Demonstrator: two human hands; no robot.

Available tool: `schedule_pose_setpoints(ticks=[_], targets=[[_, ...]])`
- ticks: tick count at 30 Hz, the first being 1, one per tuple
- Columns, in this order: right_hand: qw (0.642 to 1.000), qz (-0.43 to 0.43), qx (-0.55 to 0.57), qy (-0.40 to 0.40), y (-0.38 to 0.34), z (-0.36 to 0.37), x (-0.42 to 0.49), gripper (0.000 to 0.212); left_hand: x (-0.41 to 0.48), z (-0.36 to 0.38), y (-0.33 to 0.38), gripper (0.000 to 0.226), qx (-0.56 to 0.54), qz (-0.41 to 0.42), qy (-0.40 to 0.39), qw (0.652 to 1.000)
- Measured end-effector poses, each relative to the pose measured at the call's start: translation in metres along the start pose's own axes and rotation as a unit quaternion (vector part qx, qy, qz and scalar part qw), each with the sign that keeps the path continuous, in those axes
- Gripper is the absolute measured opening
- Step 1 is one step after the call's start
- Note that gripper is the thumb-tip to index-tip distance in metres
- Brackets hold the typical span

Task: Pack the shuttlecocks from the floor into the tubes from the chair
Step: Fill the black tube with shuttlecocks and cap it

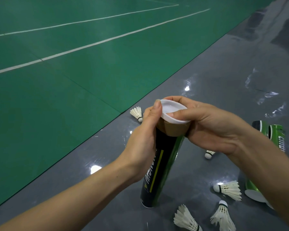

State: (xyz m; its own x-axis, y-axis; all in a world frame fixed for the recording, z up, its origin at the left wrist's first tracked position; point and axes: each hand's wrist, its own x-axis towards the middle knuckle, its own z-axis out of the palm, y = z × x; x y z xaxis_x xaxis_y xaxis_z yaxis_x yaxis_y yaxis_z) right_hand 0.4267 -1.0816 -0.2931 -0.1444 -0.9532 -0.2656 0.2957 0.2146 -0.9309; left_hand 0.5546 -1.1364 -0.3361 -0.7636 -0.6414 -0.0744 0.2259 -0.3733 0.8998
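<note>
A black and green shuttlecock tube point(158, 172) stands upright on the grey floor in front of me. My left hand point(144, 139) grips its upper part, thumb against the rim. My right hand point(212, 127) holds the white plastic cap point(171, 112), which sits tilted on the tube's brown cardboard mouth, thumb pressing on its top. White feather shuttlecocks lie on the floor: one point(137, 113) behind my left hand, one point(209, 154) under my right wrist, and three point(228, 190) point(223, 215) point(186, 220) at the lower right.
More green tubes lie at the right, one point(277, 135) beyond my right hand and one point(254, 191) partly hidden by my right forearm. The glossy grey floor point(207, 77) meets the green court mat point(73, 80) with white lines on the left.
</note>
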Motion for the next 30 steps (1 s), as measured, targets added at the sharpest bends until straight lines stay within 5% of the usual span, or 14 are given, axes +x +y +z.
schedule_pose_setpoints(ticks=[6,13,20,25,30], targets=[[1.000,0.001,0.027,0.013,-0.001,0.004,-0.002,0.052,0.000,0.004,0.001,0.065,-0.057,0.005,0.041,0.998],[0.995,-0.019,0.071,0.066,0.007,0.001,-0.002,0.026,-0.003,0.013,0.002,0.064,-0.096,-0.003,0.073,0.993],[0.997,-0.073,0.000,0.008,0.010,0.001,-0.007,0.044,-0.002,0.012,0.002,0.042,-0.124,0.006,0.096,0.988],[0.993,-0.116,-0.008,-0.007,0.013,0.002,-0.007,0.038,-0.003,0.012,0.005,0.035,-0.121,0.012,0.099,0.988],[0.943,-0.222,-0.237,0.071,0.027,0.004,-0.009,0.021,-0.002,0.016,0.005,0.049,-0.111,-0.006,0.098,0.989]])
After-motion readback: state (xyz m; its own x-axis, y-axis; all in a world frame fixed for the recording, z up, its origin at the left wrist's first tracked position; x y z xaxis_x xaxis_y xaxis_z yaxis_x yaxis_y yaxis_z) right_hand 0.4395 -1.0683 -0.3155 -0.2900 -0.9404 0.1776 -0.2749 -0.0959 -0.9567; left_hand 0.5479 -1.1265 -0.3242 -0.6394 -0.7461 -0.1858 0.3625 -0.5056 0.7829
